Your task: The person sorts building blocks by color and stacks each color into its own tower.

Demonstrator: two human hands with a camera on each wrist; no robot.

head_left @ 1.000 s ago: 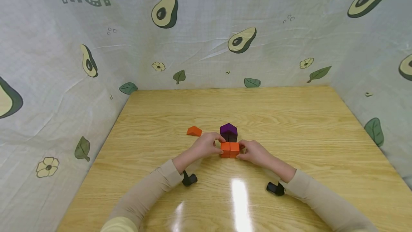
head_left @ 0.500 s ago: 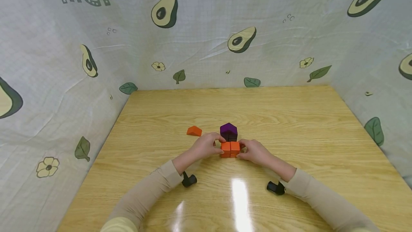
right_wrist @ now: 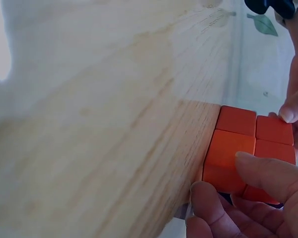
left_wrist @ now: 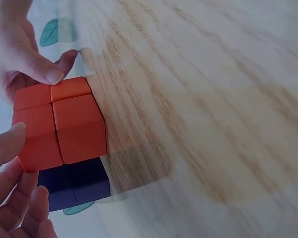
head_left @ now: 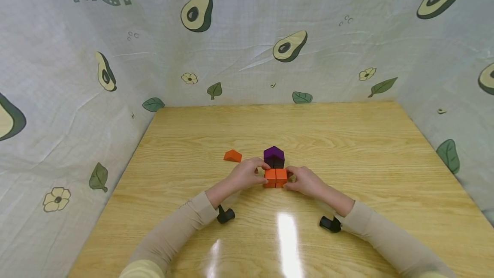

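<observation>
Orange cubes [head_left: 270,175] stand on the table in a block two wide and two high. My left hand [head_left: 247,174] pinches the left side of the upper layer between thumb and fingers. From the right, my right hand [head_left: 302,179] grips the block's other side, its thumb [right_wrist: 268,173] on an orange face. Right behind stand dark purple cubes [left_wrist: 74,183] with a purple roof-shaped block [head_left: 274,153] on top. Beyond my left hand lies an orange roof-shaped block [head_left: 233,155], apart from the rest.
The wooden table [head_left: 347,140] meets a pale cloth [head_left: 239,55] printed with avocados and leaves at the back and sides. Black camera mounts [head_left: 226,215] hang under both wrists. Light glares on the table's near part.
Both hands keep their hold on the orange cubes, which shift only very slightly. The purple block and the loose orange block stay where they were.
</observation>
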